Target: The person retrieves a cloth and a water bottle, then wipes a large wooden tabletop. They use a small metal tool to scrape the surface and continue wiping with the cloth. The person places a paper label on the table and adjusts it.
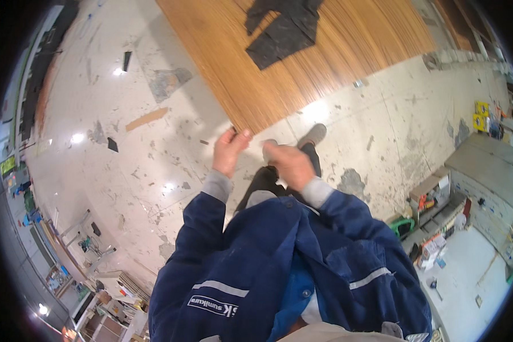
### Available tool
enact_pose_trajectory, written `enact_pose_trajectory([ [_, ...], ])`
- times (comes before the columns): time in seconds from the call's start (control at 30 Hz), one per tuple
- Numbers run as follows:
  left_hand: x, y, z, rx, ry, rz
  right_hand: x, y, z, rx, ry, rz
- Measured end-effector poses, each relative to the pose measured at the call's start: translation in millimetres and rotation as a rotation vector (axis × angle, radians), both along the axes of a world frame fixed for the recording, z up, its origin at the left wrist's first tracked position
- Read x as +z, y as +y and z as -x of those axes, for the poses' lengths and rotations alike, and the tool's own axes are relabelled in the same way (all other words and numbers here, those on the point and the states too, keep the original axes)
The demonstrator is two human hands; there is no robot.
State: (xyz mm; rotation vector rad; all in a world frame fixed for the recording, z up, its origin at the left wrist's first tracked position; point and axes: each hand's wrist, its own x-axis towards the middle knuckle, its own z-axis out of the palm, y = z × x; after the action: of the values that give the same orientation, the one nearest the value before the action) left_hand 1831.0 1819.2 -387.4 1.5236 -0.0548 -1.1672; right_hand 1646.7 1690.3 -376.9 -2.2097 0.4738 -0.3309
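Below the near corner of a wood-grain panel (302, 80), my left hand (228, 153) has its thumb and fingertips drawn together at the corner. A tiny dark bit shows by its fingertips, too small to name. To its right, my right hand (292, 165) is closed, its fingers curled and slightly smeared by motion. Whatever it may hold is hidden. On the panel's far part lies a crumpled black cloth or garment (285, 41), away from both hands.
A brown strip (147, 118) and dark scraps (127, 60) litter the worn pale floor. My shoe (312, 135) stands near the panel. At lower right is a white-topped bench (467, 285) with tools and boxes. Cluttered shelving (105, 325) and a metal frame (85, 236) stand at lower left.
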Motion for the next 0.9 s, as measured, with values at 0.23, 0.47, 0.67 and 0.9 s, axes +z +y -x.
enact_pose_trajectory([
  [0.23,10,8,-13,-0.160,0.086,0.132,-1,-156,26,-0.737,0.130,0.134],
  [0.47,56,-24,-45,-0.215,-1.077,-0.091,-45,-41,80,-0.142,-0.021,-0.084],
  [0.67,73,-239,-134,-0.440,-1.577,-0.051,-33,-103,162,-0.838,0.231,-0.548],
  [0.9,27,-409,-26,-1.048,-1.820,0.005,-78,-189,259,-1.120,0.226,-0.642],
])
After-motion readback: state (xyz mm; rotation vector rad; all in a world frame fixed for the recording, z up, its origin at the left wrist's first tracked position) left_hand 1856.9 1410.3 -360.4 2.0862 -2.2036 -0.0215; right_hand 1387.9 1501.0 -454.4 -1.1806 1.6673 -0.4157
